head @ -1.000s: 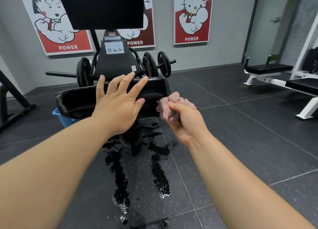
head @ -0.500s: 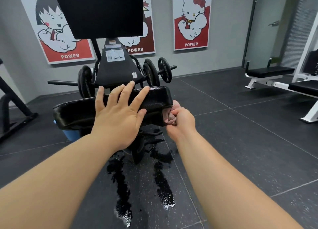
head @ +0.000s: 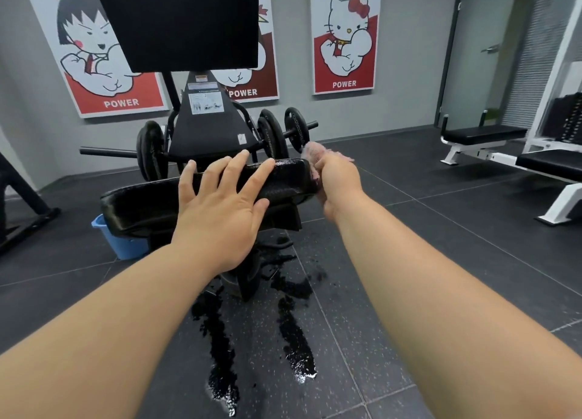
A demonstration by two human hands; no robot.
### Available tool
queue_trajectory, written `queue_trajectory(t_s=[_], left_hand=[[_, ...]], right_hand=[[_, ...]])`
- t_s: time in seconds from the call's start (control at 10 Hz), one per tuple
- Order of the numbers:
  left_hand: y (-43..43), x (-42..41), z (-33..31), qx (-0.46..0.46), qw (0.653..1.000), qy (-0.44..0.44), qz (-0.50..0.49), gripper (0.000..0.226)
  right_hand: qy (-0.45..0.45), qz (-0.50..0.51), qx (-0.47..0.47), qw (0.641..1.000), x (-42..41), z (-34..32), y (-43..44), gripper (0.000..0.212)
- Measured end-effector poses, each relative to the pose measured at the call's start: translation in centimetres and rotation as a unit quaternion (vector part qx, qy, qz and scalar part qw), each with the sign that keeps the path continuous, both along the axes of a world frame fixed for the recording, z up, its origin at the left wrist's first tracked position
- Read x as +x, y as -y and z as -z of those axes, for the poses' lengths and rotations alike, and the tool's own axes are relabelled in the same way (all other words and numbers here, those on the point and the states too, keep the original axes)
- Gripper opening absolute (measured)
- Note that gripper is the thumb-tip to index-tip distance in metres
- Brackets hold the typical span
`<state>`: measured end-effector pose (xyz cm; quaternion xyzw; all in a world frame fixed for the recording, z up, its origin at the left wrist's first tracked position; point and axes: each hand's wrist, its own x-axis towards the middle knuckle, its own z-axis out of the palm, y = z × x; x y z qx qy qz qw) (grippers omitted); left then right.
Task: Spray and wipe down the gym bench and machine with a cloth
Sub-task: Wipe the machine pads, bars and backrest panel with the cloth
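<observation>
Bracing the machine's black pad with our left hand, fingers straight and spread flat on its top, we hold a pink cloth against the pad's right end, bunched in the curled fingers of our right hand. The pad's long axis runs left to right, so the rest of its length lies leftward of the cloth, toward the left hand. A blue bucket sits below the left end.

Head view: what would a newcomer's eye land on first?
The left hand lies flat on the glossy black pad at centre, while the right hand grips a pink cloth against the pad's right end. Below them, dark wet streaks run down the floor; cartoon POWER posters hang in the background.
</observation>
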<state>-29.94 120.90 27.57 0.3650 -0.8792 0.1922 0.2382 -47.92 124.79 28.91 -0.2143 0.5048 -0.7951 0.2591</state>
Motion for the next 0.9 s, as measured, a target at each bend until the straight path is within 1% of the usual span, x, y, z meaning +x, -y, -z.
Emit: queue_trajectory(t_s=[0.1, 0.2, 0.3, 0.4, 0.5, 0.6, 0.7, 0.8, 0.9], left_hand=[[0.0, -0.1, 0.1, -0.008, 1.0, 0.001, 0.002, 0.057], [-0.1, -0.1, -0.1, 0.004, 1.0, 0.009, -0.003, 0.056], [-0.4, -0.1, -0.6, 0.029, 0.999, 0.022, -0.002, 0.056], [-0.7, 0.7, -1.5, 0.074, 0.996, 0.041, 0.022, 0.055], [-1.9, 2.3, -1.3, 0.125, 0.986, 0.01, 0.112, 0.058], [-4.7, 3.7, 0.9, 0.257, 0.936, -0.14, 0.196, 0.067], [-6.3, 4.0, 3.7, 0.464, 0.82, -0.26, 0.212, 0.056], [-6.1, 4.5, 6.0, 0.532, 0.756, -0.336, 0.179, 0.019], [-5.3, 5.2, 7.7, 0.557, 0.712, -0.408, 0.125, 0.008]], right_hand=[[-0.017, -0.033, 0.031, 0.999, 1.6, -0.2, -0.7, 0.015], [-0.045, -0.001, 0.065, 0.997, 1.9, 1.2, -1.9, 0.025], [-0.083, -0.02, 0.089, 0.992, 2.5, 2.0, -4.6, 0.016], [-0.073, -0.063, 0.099, 0.99, 3.1, 2.6, -7.4, 0.01], [-0.014, -0.147, 0.095, 0.984, 4.2, 3.8, -9.3, 0.034], [0.028, -0.225, 0.054, 0.972, 5.4, 5.0, -10.2, 0.034], [-0.022, -0.254, 0.045, 0.966, 6.6, 6.5, -10.3, 0.025], [-0.04, -0.255, 0.079, 0.963, 7.7, 8.0, -10.2, 0.013], [-0.051, -0.252, 0.111, 0.96, 8.2, 9.6, -9.8, 0.018]])
